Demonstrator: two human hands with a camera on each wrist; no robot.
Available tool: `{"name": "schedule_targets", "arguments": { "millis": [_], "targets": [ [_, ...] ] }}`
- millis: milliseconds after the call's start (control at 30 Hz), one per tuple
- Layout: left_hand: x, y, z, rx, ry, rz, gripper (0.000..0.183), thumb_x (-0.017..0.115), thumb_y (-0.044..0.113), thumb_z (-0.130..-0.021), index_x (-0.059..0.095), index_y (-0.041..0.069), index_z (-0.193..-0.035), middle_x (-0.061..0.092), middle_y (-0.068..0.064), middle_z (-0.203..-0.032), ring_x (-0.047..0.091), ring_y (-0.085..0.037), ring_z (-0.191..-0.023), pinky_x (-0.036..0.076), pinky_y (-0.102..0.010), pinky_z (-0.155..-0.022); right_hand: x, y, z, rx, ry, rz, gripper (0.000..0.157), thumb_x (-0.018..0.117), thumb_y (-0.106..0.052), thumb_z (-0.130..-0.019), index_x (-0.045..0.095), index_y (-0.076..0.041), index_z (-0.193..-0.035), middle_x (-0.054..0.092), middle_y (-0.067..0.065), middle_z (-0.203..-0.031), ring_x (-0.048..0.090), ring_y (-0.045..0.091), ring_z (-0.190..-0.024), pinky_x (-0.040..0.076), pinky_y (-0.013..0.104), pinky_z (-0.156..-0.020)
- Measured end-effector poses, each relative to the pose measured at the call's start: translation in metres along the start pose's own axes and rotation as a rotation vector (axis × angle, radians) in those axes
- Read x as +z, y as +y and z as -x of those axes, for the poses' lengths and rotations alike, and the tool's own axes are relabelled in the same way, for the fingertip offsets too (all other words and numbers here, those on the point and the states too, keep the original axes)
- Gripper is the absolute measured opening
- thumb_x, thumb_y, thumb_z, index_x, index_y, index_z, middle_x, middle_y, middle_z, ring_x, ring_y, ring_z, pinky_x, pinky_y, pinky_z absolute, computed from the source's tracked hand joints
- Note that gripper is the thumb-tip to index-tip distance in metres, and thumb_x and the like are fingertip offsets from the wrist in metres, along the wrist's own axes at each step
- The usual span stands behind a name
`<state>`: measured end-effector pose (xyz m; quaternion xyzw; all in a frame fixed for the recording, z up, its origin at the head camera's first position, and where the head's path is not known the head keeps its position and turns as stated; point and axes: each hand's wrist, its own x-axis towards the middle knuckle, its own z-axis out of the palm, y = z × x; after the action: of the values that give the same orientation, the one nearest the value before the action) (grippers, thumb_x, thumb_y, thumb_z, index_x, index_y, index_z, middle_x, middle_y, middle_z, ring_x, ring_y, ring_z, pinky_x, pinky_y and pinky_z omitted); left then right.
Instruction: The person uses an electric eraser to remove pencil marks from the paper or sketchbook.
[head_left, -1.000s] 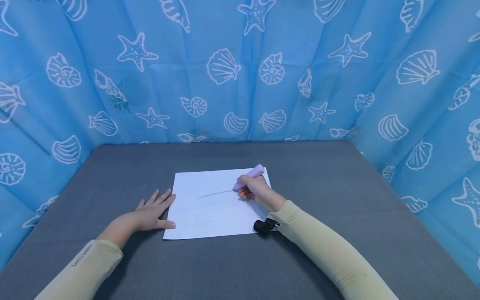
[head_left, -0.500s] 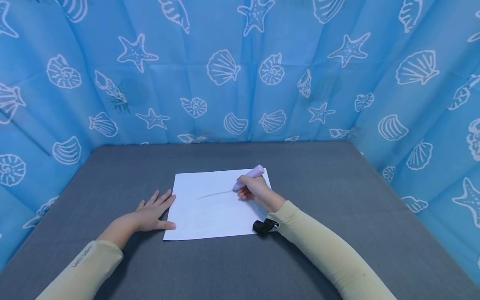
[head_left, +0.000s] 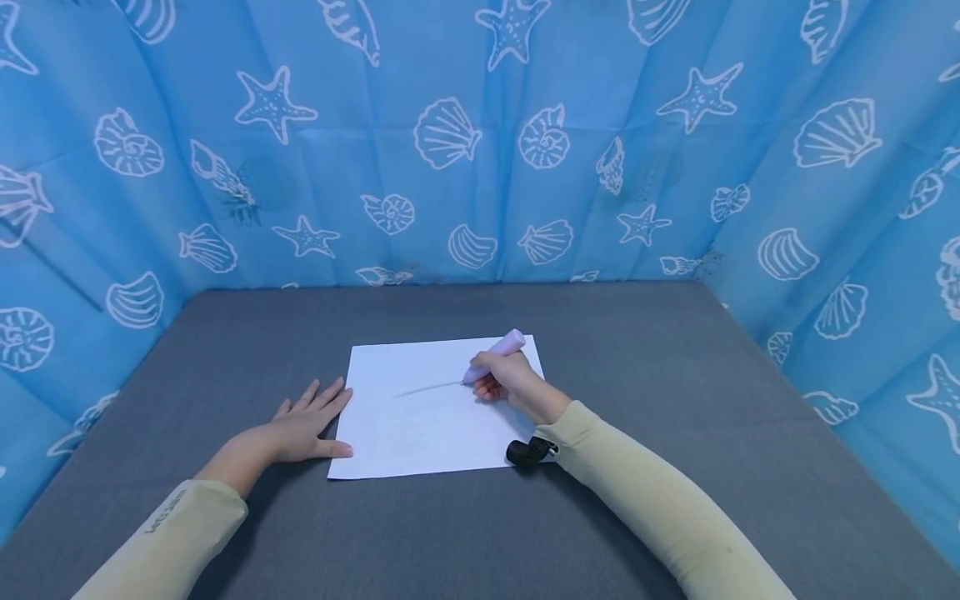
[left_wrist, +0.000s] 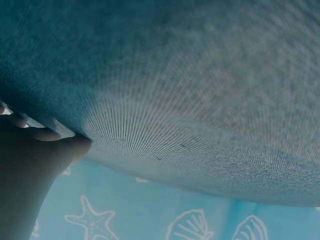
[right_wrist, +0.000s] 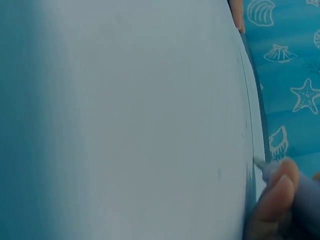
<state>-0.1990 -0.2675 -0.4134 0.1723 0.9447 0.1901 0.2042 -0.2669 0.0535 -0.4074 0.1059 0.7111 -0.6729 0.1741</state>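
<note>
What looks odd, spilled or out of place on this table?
Nothing looks spilled or damaged. The paper lies slightly askew to the far edge of the table. Odder is a black object by the right sleeve, near the right hand holding a purple pen; I can't tell what it is.

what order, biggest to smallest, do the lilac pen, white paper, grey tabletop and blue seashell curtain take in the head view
1. blue seashell curtain
2. grey tabletop
3. white paper
4. lilac pen, partly hidden by the right hand
</note>
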Motion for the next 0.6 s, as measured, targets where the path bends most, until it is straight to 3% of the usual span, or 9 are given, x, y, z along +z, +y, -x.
{"name": "schedule_targets", "arguments": {
  "millis": [300, 600],
  "targets": [
    [0.0011, -0.0031, -0.0025, 0.014, 0.003, -0.01, 0.111, 0.058, 0.073, -0.08, 0.015, 0.003, -0.155, 0.003, -0.022, -0.16, -0.01, -0.05, -0.142, -0.006, -0.074, -0.102, 0.0, -0.001, 0.0006, 0.023, -0.002, 0.01, 0.021, 0.06, -0.012, -0.09, 0.06, 0.007, -0.099, 0.057, 0.008, -0.062, 0.052, 0.011, -0.049, 0.046, 0.02, -0.048],
    [-0.0014, 0.0031, 0.0006, 0.002, -0.006, -0.011, 0.107, 0.063, 0.065, -0.082, 0.016, 0.001, -0.154, 0.004, -0.024, -0.159, -0.008, -0.052, -0.141, -0.005, -0.075, -0.102, 0.0021, -0.0004, 0.0004, 0.006, 0.004, -0.007, 0.02, 0.06, -0.01, -0.09, 0.059, 0.008, -0.098, 0.057, 0.008, -0.06, 0.052, 0.011, -0.047, 0.046, 0.02, -0.046]
  ]
}}
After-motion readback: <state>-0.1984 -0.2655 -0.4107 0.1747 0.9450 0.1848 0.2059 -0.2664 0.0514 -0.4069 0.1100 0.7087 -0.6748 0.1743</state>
